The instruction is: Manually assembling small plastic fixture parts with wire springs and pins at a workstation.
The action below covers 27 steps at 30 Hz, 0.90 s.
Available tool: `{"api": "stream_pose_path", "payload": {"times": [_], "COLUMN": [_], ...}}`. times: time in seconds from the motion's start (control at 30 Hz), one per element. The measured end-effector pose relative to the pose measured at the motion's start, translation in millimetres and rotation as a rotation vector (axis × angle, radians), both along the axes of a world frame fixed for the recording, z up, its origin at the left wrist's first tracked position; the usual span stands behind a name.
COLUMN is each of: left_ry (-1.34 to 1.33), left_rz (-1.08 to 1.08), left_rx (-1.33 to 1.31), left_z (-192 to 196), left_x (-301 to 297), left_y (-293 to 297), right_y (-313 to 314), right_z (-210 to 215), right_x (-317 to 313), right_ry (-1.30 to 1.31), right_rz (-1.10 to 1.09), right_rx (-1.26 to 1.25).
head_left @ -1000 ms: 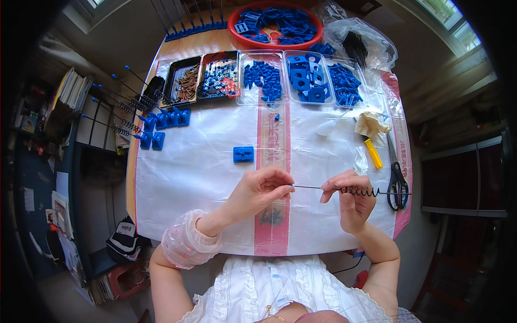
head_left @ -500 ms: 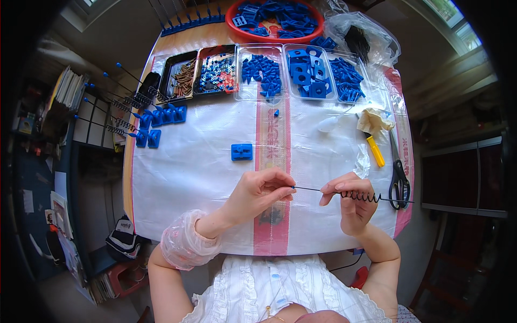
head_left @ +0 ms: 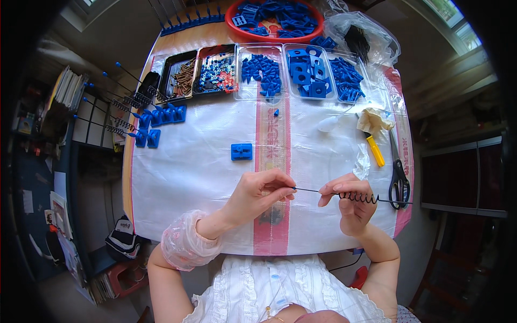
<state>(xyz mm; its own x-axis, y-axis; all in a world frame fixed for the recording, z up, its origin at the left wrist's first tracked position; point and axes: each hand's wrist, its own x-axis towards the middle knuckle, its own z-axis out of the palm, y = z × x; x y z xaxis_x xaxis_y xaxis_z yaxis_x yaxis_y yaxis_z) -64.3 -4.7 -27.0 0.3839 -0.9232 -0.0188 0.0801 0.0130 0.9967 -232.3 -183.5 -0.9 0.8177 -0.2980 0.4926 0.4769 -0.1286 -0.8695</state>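
A thin black wire rod [head_left: 308,189] with a spring coil [head_left: 360,198] stretches between my hands above the near part of the table. My left hand [head_left: 264,194] pinches its left end, where a small dark blue end piece shows between thumb and fingertips. My right hand [head_left: 353,207] grips the rod just left of the coil, with the coil lying across the fingers and the straight far end sticking out to the right. Beyond my left hand a blue plastic base [head_left: 242,152] lies flat. A small blue cone [head_left: 276,113] lies farther off on the covering.
Trays of screws [head_left: 184,78], nuts [head_left: 216,72], blue cones [head_left: 262,72], square plates [head_left: 309,72] and blue parts [head_left: 347,81] line the back. Behind is a red basin [head_left: 274,39]. Blue bases with coiled rods [head_left: 161,114] stand left; a yellow-handled tool [head_left: 375,151] and scissors [head_left: 399,183] lie right.
The rod and both hands keep nearly the same pose, with only a very slight shift at the fingertips. Nothing else has visibly moved.
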Motion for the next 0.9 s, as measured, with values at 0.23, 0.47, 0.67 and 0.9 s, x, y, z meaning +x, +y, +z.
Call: {"api": "stream_pose_path", "payload": {"times": [0.23, 0.47, 0.67, 0.9], "left_ry": [-0.056, -0.196, -0.450, -1.044], "left_rz": [-0.015, -0.021, 0.003, 0.216], "left_rx": [-0.006, -0.061, -0.069, 0.069], "left_z": [0, 2, 7, 6], "left_x": [-1, -3, 0, 8], "left_y": [-1, 0, -4, 0], "right_y": [1, 3, 2, -9], "right_z": [-1, 0, -3, -1], "right_x": [1, -2, -3, -5], "right_ry": [0.025, 0.020, 0.014, -0.043], "right_rz": [0.020, 0.013, -0.046, -0.144], "right_rx": [-0.020, -0.076, -0.042, -0.010]}}
